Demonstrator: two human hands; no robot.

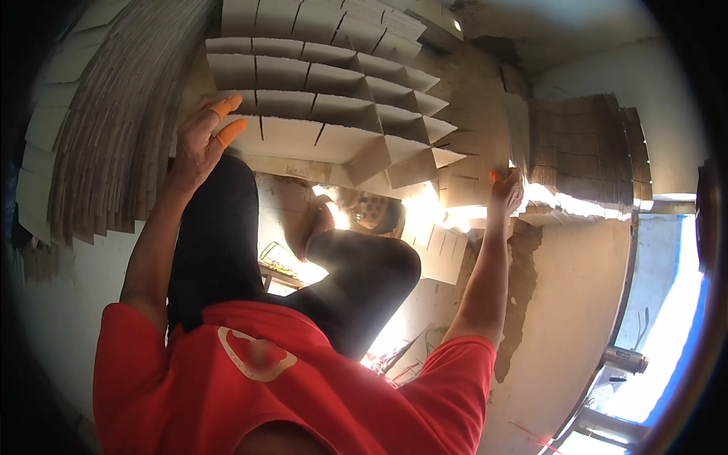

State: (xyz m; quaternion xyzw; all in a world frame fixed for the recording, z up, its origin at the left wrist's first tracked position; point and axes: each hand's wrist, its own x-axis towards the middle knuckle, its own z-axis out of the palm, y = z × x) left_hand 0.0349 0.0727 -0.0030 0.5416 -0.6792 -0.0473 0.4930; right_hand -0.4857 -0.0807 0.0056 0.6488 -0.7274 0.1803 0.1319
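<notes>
A partly assembled cardboard divider point(318, 105) stands in front of me. Its long slotted strips lie in parallel rows, with cross strips fitted into the slots toward the right. My left hand point(203, 142) is at the divider's left end, thumb and forefinger spread, with orange covers on those fingertips. Whether it touches the nearest strip, I cannot tell. Out to the right, my right hand point(509, 191) is closed beside a stack of cardboard strips point(580, 148). An orange fingertip cover shows there too. Glare and blur hide what its fingers hold, if anything.
A tall pile of cardboard strips point(125, 114) rises at the left. More slotted cardboard point(318, 21) lies behind the divider. My bent legs point(364, 280) are below it. Slotted cardboard point(442, 254) stands in bright light by my knee. A metal cylinder point(626, 359) is at the lower right.
</notes>
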